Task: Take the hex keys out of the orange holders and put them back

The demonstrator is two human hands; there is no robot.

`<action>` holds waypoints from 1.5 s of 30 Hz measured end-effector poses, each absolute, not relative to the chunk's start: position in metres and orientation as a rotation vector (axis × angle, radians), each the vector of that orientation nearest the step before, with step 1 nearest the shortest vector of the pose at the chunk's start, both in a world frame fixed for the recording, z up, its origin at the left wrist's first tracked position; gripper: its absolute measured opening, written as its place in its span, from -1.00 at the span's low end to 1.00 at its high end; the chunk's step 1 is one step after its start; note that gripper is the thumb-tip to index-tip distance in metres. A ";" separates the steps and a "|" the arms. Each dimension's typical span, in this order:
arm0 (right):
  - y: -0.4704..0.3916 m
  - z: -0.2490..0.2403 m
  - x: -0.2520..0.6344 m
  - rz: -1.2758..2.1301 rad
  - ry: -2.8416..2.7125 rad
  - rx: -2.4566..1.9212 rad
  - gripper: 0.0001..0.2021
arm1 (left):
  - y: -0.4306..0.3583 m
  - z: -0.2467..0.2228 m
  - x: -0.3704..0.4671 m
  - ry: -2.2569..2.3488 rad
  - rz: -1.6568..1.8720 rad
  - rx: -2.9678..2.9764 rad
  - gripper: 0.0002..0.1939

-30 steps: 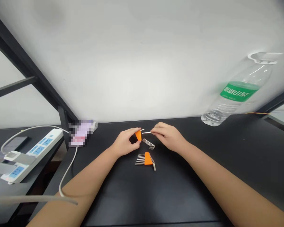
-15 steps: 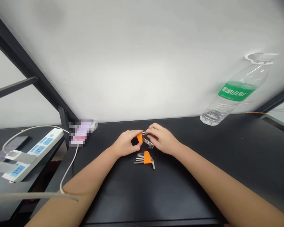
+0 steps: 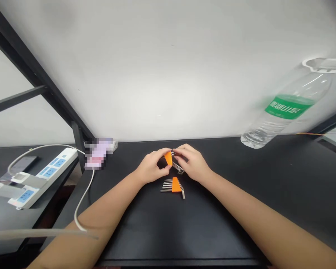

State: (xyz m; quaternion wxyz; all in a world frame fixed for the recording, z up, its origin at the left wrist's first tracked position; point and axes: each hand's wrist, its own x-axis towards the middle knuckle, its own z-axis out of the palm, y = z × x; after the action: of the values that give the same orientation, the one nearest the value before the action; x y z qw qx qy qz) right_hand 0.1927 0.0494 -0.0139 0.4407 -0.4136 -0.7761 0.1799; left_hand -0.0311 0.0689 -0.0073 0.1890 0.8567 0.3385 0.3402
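Note:
My left hand point(image 3: 152, 167) grips an orange holder point(image 3: 168, 158) between thumb and fingers, above the black table. Close on its right, my right hand point(image 3: 192, 163) pinches a short metal piece point(image 3: 173, 153) against the holder's upper edge; its far part is hidden by the fingers. Several loose L-shaped hex keys point(image 3: 178, 168) lie partly under my right hand. Nearer to me on the table rests a second orange holder point(image 3: 176, 185) with several hex keys through it, the largest one bent toward the front.
A large water bottle point(image 3: 287, 106) stands at the back right by the wall. At left are a blurred phone point(image 3: 97, 155), a power strip point(image 3: 44, 175) with plugs, and a white cable point(image 3: 81, 203) passing by my left forearm. Black table point(image 3: 179, 231) beneath.
The metal piece, earlier angled out between my hands, is now up against the held holder. My hands are slightly closer together. The whole view has shifted a little.

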 end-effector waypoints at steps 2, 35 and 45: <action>0.050 -0.015 0.192 0.478 -1.941 -1.003 -0.70 | 0.068 -0.007 -0.030 0.927 0.935 2.375 -0.43; 0.044 0.000 0.228 0.274 -2.446 -1.633 -0.85 | 0.072 -0.010 -0.031 1.041 0.867 2.300 -0.52; 0.046 0.004 0.221 0.362 -2.197 -1.166 -0.81 | 0.071 -0.010 -0.031 1.045 0.866 2.334 -0.49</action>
State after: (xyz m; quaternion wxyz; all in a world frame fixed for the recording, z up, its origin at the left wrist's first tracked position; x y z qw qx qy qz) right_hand 0.2214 0.0459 0.0038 0.3087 -0.4412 -0.8314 0.1371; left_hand -0.0313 0.0713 -0.0101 0.2190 0.8435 0.3775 0.3131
